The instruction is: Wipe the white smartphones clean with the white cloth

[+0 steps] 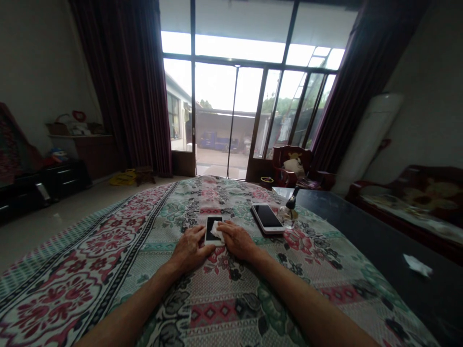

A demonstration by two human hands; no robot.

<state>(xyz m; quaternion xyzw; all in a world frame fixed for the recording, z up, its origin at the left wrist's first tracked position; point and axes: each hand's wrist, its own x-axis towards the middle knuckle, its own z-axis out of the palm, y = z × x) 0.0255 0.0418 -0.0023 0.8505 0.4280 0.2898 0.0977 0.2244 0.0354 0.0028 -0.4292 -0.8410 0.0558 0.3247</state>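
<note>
The small phone [210, 232], white-framed with a dark glossy screen, lies flat on the cloth [202, 291], toward 6 o'clock of the view; any lettering is too small to read. From its 8 o'clock, the left hand [190, 246] grips its edge; from 4, the right hand [237, 239] holds crumpled tissue [215, 230] against the screen.

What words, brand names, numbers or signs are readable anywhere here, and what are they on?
None can be read.
Small white phone: no readable mark; the tissue and right hand cover part of it.
Larger white phone: dark screen; any marking is too small to read.
Clear bottle: no readable label.
Tablecloth: flowers and diamonds, no readable lettering.
</note>
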